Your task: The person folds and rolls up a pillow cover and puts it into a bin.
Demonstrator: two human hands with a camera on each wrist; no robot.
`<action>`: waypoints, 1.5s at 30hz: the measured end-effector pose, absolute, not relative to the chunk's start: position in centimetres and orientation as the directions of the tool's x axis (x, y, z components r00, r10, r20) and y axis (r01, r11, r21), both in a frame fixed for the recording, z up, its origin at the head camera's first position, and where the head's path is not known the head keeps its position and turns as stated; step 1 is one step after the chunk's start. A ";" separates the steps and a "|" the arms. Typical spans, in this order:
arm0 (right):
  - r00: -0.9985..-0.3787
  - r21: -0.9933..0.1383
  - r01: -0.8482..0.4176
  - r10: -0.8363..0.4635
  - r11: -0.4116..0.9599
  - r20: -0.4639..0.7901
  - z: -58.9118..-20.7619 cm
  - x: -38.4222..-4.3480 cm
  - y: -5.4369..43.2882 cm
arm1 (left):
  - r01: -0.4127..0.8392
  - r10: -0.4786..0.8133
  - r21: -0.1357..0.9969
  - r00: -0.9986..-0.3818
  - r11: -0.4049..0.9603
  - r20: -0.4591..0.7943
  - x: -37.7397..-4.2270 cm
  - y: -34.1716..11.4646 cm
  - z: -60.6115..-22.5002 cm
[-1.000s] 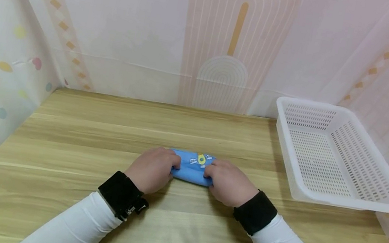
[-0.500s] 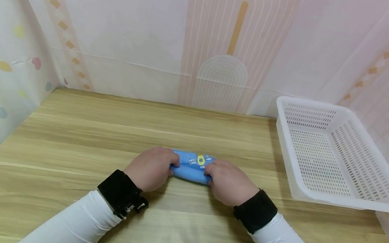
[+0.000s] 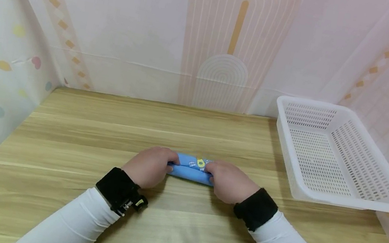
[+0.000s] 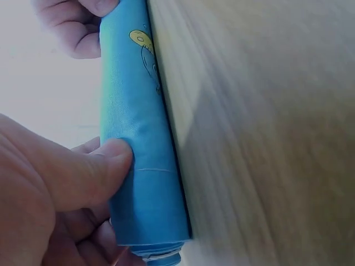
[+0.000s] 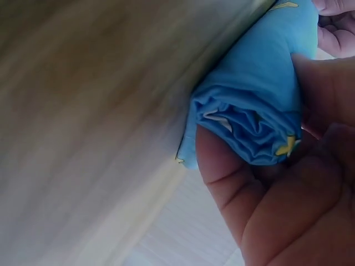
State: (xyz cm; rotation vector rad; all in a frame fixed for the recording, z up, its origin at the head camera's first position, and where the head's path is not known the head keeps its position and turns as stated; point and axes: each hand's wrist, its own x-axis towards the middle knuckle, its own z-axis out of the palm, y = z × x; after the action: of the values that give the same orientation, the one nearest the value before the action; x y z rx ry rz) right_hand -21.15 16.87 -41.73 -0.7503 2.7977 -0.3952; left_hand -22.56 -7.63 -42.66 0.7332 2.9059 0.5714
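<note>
A blue cloth (image 3: 190,174) with a yellow printed figure lies rolled into a short tube on the wooden table, a strip of printed cloth showing behind the roll. My left hand (image 3: 149,168) grips its left end; in the left wrist view the thumb (image 4: 113,160) presses on the smooth outside of the roll (image 4: 130,111). At the other end, my right hand (image 3: 229,183) holds the roll between thumb and fingers. Spiral layers show at the end of the roll (image 5: 249,124) in the right wrist view, with a finger against them. The cloth's underside is hidden.
A white plastic basket (image 3: 352,203) with slotted walls stands at the right of the table (image 3: 132,121). A patterned backdrop (image 3: 130,40) rises behind the table's far edge, with more patterned sheets on both sides. Black straps (image 3: 119,190) circle both wrists.
The near part of the cloth has turned over into a rounder roll, and the printed strip behind it looks narrower. Both hands keep their grip at the ends, with little shift.
</note>
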 end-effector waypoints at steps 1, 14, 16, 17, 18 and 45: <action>-0.847 -0.315 -0.451 -0.512 0.835 -0.144 -41.7 -21.2 16.9 | 0.435 0.474 0.386 -0.881 0.814 -0.007 -22.6 -7.7 -42.7; -0.863 -0.360 -0.375 -0.463 0.854 -0.200 -41.5 -21.6 17.0 | 0.397 0.493 0.484 -0.866 0.779 -0.082 -23.4 -8.5 -42.5; -0.866 -0.363 -0.366 -0.457 0.857 -0.205 -41.4 -21.6 17.0 | 0.391 0.492 0.497 -0.866 0.775 -0.086 -23.5 -8.4 -42.5; -0.867 -0.365 -0.362 -0.454 0.858 -0.206 -41.4 -21.6 17.0 | 0.381 0.488 0.508 -0.868 0.773 -0.092 -23.5 -8.4 -42.4; -0.869 -0.366 -0.359 -0.451 0.858 -0.205 -41.4 -21.6 17.0 | 0.371 0.484 0.518 -0.870 0.771 -0.097 -23.5 -8.4 -42.4; -0.894 -0.370 -0.397 -0.446 0.840 -0.053 -41.6 -21.5 17.0 | 0.551 0.516 0.199 -0.832 0.810 0.205 -22.0 -7.1 -42.8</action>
State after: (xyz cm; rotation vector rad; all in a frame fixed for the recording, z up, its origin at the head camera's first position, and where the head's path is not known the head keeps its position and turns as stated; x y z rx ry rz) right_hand -21.52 16.98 -41.57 -0.6630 2.8810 -0.5354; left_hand -21.96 -7.08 -42.77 0.9257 3.1220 0.4145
